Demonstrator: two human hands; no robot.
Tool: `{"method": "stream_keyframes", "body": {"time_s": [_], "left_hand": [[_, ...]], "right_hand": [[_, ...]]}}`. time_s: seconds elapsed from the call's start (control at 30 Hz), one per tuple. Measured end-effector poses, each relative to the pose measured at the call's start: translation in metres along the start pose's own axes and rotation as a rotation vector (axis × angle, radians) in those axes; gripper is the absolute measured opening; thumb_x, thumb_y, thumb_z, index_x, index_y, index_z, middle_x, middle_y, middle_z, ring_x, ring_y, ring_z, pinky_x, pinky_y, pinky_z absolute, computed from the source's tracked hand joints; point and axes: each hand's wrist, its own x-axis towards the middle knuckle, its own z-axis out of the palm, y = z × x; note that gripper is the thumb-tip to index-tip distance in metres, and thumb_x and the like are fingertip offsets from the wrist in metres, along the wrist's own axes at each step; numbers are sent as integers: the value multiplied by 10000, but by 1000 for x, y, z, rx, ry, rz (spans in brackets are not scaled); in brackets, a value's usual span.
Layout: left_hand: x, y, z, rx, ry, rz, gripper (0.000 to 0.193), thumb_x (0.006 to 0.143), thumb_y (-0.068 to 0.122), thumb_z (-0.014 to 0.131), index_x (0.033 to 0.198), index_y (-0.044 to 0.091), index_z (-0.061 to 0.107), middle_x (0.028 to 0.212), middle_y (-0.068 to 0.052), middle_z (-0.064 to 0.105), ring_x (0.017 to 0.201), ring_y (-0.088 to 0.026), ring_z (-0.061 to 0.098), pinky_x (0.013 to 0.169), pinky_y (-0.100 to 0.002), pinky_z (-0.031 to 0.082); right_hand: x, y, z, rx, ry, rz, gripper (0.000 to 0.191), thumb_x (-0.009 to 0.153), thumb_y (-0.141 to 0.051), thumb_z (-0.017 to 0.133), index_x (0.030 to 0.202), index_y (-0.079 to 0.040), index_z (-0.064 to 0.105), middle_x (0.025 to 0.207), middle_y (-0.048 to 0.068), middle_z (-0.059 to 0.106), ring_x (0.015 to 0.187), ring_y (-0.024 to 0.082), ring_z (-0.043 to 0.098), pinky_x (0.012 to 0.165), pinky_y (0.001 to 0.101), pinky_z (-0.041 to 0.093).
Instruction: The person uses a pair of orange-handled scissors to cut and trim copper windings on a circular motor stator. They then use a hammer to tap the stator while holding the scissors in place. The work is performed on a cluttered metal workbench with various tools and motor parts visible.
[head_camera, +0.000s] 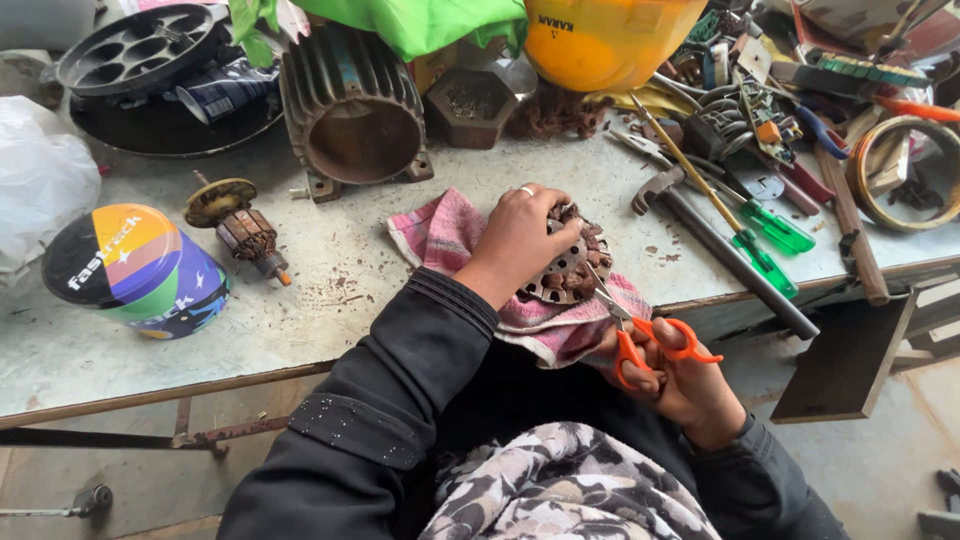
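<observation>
My left hand (520, 235) presses down on a round metal stator (565, 270) with copper windings, which lies on a pink checked cloth (445, 232) at the table's front edge. My right hand (685, 385) holds orange-handled scissors (650, 345). Their blades point up and left into the stator's windings, just below my left fingers. Both arms wear black sleeves.
A motor armature (240, 228) and a colourful round tin (130, 268) lie at the left. A ribbed motor housing (352, 110) and a yellow helmet (605, 40) stand behind. A hammer (725, 255), green-handled screwdrivers (765, 240) and several tools crowd the right. The grey table (150, 340) is stained.
</observation>
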Motion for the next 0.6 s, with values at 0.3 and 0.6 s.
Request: {"method": "stream_keyframes", "body": {"time_s": [0.3,0.6], "left_hand": [[0,4,1,69,-36,-17,393,882,328,722,1090,-5,728,1071,-189,712,1028,-366,662,955,-444,511],[-3,5,3,68,43,35,367,861,302,725,1078,6,726,1084,-178,715,1026,-378,662,952,-451,508]], "right_hand": [[5,22,13,-255,73,-111,513,917,-452,673,1078,35,650,626,89,606,519,133,529,468,250,372],[21,57,23,-497,239,-299,393,835,-205,775,1137,17,653,762,55,682,605,105,632,544,256,496]]}}
